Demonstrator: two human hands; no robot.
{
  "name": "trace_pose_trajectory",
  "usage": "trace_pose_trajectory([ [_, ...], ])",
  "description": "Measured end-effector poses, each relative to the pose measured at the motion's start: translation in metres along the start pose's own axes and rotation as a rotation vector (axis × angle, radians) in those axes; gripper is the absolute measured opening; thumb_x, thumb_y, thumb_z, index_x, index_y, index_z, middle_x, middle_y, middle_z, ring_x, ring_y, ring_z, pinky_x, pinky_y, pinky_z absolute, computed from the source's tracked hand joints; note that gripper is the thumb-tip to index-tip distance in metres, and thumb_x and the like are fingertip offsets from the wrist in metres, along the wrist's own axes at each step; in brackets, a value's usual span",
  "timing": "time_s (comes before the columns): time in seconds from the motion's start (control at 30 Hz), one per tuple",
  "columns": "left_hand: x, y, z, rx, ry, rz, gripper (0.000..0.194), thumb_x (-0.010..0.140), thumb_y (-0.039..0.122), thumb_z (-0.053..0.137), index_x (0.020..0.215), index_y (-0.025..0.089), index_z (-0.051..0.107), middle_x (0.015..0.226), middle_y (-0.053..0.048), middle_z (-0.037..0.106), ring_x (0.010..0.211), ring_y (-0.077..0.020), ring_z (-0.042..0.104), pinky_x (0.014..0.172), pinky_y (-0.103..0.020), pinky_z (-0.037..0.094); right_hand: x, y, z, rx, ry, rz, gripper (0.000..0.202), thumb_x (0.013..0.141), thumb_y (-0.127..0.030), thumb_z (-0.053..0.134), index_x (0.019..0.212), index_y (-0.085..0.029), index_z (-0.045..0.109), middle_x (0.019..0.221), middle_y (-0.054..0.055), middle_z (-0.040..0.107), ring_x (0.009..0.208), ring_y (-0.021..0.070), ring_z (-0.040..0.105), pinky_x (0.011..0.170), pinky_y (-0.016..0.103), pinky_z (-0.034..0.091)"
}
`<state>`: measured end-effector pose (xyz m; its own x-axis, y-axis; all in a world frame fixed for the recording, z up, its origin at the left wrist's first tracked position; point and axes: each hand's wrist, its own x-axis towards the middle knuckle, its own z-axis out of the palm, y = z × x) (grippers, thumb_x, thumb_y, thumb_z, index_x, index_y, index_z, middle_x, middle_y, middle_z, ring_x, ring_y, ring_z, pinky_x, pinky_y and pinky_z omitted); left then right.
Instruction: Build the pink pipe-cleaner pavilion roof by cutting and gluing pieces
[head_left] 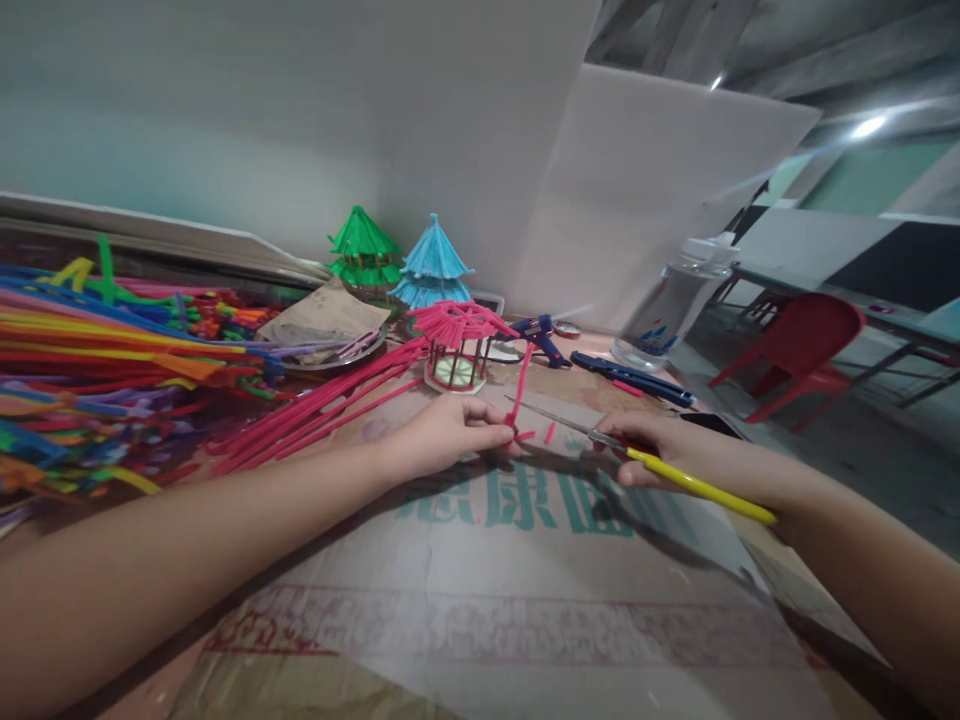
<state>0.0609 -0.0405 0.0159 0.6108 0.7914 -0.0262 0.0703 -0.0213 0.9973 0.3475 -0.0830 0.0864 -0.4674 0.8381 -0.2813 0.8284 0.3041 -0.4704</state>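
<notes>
Between the fingertips of my left hand [469, 433] is a pinkish-red pipe cleaner [523, 380], one length of it standing up from the pinch. My right hand [649, 445] grips scissors [694, 484] with yellow handles; their blades point left, close to the pipe cleaner. A short red cut piece [550, 433] lies on the cardboard under the blades. Behind my left hand stands a small pavilion model [459, 345] with a pink fringed roof, brown posts and a pale round base. Long pink pipe cleaners [330, 410] lie to its left.
Many coloured pipe cleaners [112, 370] heap at the left. Green [364, 245] and blue [433, 260] roofed models stand behind, near a blue glue gun [544, 340]. A utility knife [630, 378] and clear plastic bottle [671, 305] are at the right. Printed cardboard [465, 560] covers the table.
</notes>
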Motion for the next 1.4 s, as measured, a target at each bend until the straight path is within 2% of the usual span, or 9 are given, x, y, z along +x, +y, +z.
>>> trace_pose_trajectory([
  [0.2,-0.003,0.004,0.002,-0.002,-0.006,-0.018,0.017,0.083,0.031,0.068,0.085,0.014,0.068,0.085,-0.004,0.077,0.076,-0.0129,0.07,0.071,-0.022,0.05,0.001,-0.001,0.004,-0.001,-0.018,0.023,0.047,0.082,-0.061,0.061,0.107,-0.022,0.059,0.096,0.003,0.061,0.089,0.0244,0.057,0.073,0.03,0.04],
  [0.4,-0.004,0.01,0.004,0.035,0.033,-0.05,0.013,0.082,0.026,0.067,0.083,0.013,0.067,0.083,-0.005,0.077,0.077,-0.0144,0.071,0.072,-0.024,0.051,0.0,-0.005,0.004,-0.02,-0.027,0.038,0.049,0.081,-0.064,0.06,0.106,-0.022,0.059,0.093,0.002,0.06,0.086,0.0233,0.056,0.07,0.029,0.039],
  [0.77,-0.004,0.006,0.003,0.063,0.012,-0.022,0.021,0.08,0.034,0.069,0.086,0.013,0.068,0.086,-0.006,0.077,0.081,-0.0173,0.071,0.076,-0.027,0.052,0.001,-0.005,0.005,-0.032,-0.03,0.038,0.047,0.08,-0.064,0.061,0.103,-0.023,0.06,0.09,0.002,0.059,0.084,0.0237,0.056,0.069,0.03,0.04],
  [1.0,-0.004,0.006,0.003,0.041,0.007,-0.031,0.021,0.08,0.033,0.069,0.086,0.013,0.069,0.087,-0.006,0.077,0.081,-0.0161,0.07,0.077,-0.026,0.051,0.003,-0.005,0.006,-0.043,0.0,0.015,0.046,0.079,-0.062,0.063,0.101,-0.022,0.062,0.089,0.002,0.06,0.082,0.0225,0.055,0.066,0.028,0.038],
  [1.4,-0.005,0.009,0.004,0.067,0.008,-0.037,0.019,0.083,0.031,0.068,0.087,0.013,0.069,0.085,-0.006,0.077,0.078,-0.015,0.07,0.073,-0.024,0.051,0.003,0.0,0.005,-0.005,-0.034,-0.012,0.044,0.08,-0.061,0.062,0.099,-0.021,0.062,0.087,0.002,0.059,0.08,0.0215,0.054,0.065,0.027,0.039],
])
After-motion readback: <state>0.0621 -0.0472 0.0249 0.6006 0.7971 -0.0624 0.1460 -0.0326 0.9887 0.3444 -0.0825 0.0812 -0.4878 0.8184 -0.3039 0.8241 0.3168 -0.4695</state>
